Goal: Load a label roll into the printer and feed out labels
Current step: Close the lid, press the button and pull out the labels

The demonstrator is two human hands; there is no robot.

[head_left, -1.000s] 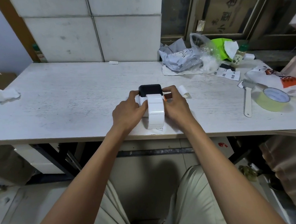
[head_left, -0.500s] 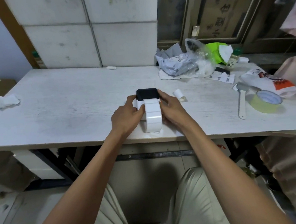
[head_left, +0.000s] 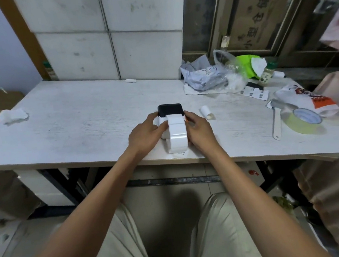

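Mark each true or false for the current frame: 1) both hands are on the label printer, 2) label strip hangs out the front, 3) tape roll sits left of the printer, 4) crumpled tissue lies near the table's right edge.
1) True: left hand and right hand flank the label printer.
2) True: the label strip curls toward the table edge.
3) False: the tape roll sits to its right.
4) False: the crumpled tissue lies near the left edge.

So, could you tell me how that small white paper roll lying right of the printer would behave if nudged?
The small paper roll lies on its side, so it would probably roll. It looks nearly used up, likely very light, and easily crushed.
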